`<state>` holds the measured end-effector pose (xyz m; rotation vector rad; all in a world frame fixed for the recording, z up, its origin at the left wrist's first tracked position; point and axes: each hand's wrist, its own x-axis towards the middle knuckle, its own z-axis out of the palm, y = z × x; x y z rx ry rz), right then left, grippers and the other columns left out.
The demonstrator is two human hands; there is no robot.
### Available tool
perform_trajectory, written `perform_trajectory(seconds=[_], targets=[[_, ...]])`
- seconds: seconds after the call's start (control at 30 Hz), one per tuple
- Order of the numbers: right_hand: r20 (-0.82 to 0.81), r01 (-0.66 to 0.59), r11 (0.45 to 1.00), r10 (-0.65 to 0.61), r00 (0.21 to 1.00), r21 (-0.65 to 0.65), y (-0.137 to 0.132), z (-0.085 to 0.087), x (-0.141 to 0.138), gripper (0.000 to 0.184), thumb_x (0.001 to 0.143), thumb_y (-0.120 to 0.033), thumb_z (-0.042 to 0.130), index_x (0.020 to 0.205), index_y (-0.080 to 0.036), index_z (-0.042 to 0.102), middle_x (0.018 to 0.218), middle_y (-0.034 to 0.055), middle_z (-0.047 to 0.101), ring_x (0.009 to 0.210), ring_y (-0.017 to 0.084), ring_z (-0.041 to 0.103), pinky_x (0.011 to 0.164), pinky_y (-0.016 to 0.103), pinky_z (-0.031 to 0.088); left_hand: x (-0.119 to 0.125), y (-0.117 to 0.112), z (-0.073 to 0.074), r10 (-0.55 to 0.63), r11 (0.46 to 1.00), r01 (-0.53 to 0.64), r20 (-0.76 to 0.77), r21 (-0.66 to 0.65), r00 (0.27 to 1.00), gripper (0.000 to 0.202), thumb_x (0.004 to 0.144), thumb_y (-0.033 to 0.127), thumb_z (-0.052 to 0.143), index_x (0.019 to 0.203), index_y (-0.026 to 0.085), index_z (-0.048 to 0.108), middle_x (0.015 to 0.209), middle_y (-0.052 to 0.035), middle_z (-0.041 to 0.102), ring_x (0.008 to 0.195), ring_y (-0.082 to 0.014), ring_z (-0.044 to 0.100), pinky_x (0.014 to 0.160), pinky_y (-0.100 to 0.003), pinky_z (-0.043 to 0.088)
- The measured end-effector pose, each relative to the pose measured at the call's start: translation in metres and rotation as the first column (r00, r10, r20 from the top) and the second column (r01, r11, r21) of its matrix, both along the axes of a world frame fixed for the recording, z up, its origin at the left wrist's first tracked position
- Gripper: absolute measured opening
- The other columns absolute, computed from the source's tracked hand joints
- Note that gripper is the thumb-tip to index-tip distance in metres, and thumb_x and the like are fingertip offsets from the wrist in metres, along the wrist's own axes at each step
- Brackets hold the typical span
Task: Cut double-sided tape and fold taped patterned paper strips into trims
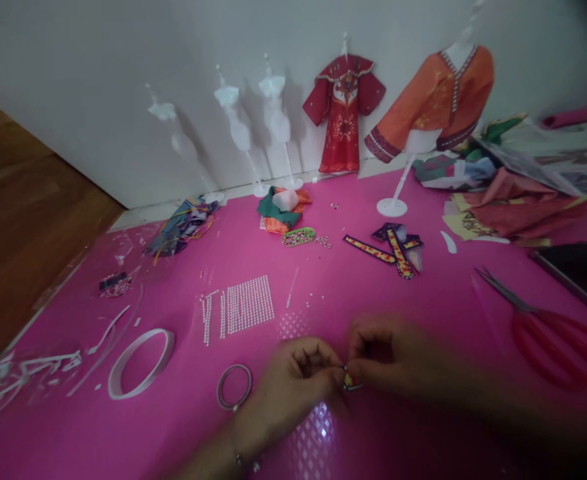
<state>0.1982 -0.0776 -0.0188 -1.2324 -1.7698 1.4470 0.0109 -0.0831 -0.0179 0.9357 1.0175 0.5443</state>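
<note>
Both hands low centre over the pink mat [423, 293]. L hand [298, 377] and R hand [388, 357] meet fingertip to fingertip, both pinched shut on one small patterned piece [351, 382], w/ yellow and red showing btwn the tips. Most of it hidden by my fingers; frame blurred, so shape unclear.

Handling, my estimate: very light, thin, prob. paper or ribbon-like trim. Bends and creases easily, no stiffness to speak of. Small enough to slip out or flick away if grip loosens. Best held at edges w/ thumb and forefinger tips, light pressure, not on the patterned face.

Around the hands:
- small tape ring [234, 387] just L of L hand; bigger white tape ring [141, 363] further L.
- sheet of stick-on gems [246, 305] above L hand.
- patterned strips [393, 250], same look as piece in hand, up the mat, well apart.
- red scissors [548, 333] to R, near R forearm, not touched.
- dark phone [576, 270] at R edge.
- by the wall: red paper robe [343, 113], orange robe on stand [438, 100], three bare white stands [238, 127].
- white offcuts [13, 380] far L.
</note>
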Motion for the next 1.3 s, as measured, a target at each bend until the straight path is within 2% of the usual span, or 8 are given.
perform_trajectory(seconds=[0.6,1.1,1.3], targets=[[-0.026,-0.006,1.0,0.006,1.0,-0.019,0.0012,-0.0047,0.0004,0.009,0.071,-0.023,0.066,0.063,-0.019,0.065,0.064,0.0004,0.061,0.06,0.015,0.054,0.055,0.027,0.04,-0.0026,-0.001,-0.0014,-0.014,1.0,0.015,0.042,-0.007,0.999,0.008,0.066,0.019,0.068,0.065,0.016,0.061,0.05,0.0021,0.065,0.046,-0.0137,0.066,0.046,-0.02,0.045],[-0.049,-0.01,1.0,0.009,0.999,-0.005,-0.0003,-0.0041,0.0002,0.011,0.071,-0.023,0.067,0.062,-0.018,0.064,0.064,0.0008,0.062,0.063,0.016,0.057,0.057,0.028,0.042,-0.0052,-0.0035,-0.0028,-0.033,0.998,0.034,-0.015,0.053,0.999,0.009,0.068,0.018,0.07,0.066,0.017,0.062,0.054,0.0019,0.066,0.05,-0.0139,0.065,0.048,-0.021,0.044],[-0.047,-0.017,1.0,0.017,0.999,0.003,0.0005,-0.0046,0.0003,0.011,0.071,-0.021,0.067,0.062,-0.018,0.064,0.065,0.0011,0.063,0.064,0.016,0.059,0.059,0.028,0.043,-0.0052,-0.0043,-0.0047,-0.031,0.999,0.03,0.023,0.025,0.999,0.009,0.067,0.017,0.071,0.067,0.017,0.062,0.053,0.001,0.068,0.049,-0.0134,0.065,0.048,-0.021,0.045]])
